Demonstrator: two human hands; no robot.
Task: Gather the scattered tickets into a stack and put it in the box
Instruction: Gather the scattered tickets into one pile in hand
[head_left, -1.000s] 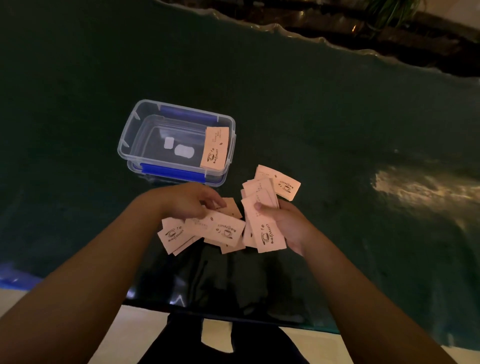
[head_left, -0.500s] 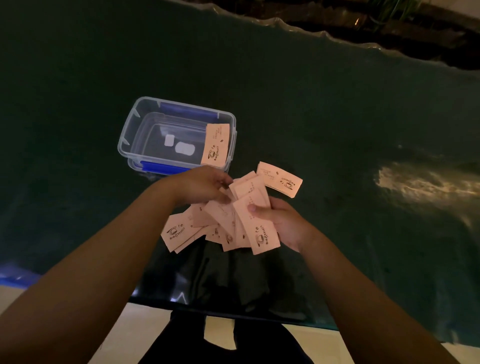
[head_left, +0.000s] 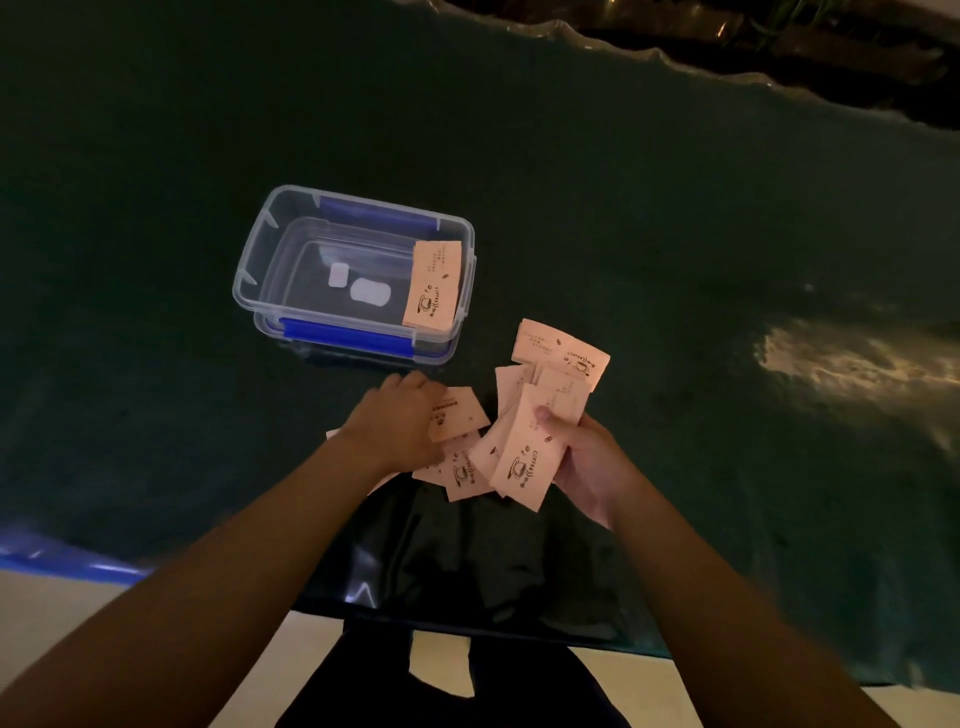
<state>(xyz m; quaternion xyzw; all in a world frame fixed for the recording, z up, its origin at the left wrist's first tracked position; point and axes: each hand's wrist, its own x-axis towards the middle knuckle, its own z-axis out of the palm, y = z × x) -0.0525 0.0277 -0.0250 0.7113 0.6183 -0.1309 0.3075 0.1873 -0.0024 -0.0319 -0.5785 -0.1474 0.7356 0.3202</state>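
Several pink coffee tickets lie in a loose pile on the dark green table near its front edge. My right hand grips a fanned bunch of tickets, thumb on top. My left hand lies palm-down on the pile with one ticket at its fingers. One more ticket lies flat just beyond the bunch. A clear plastic box with blue clips stands beyond my left hand, and a ticket stack leans against its right wall inside.
The dark green table cover stretches far to the right and back, with a bright light patch on the right. The table's front edge runs just above my lap. A blue strip shows at the lower left.
My left hand has moved over the pile and now rests on it with a ticket at its fingers. My right hand has kept hold of its bunch, and the loose tickets sit closer together.
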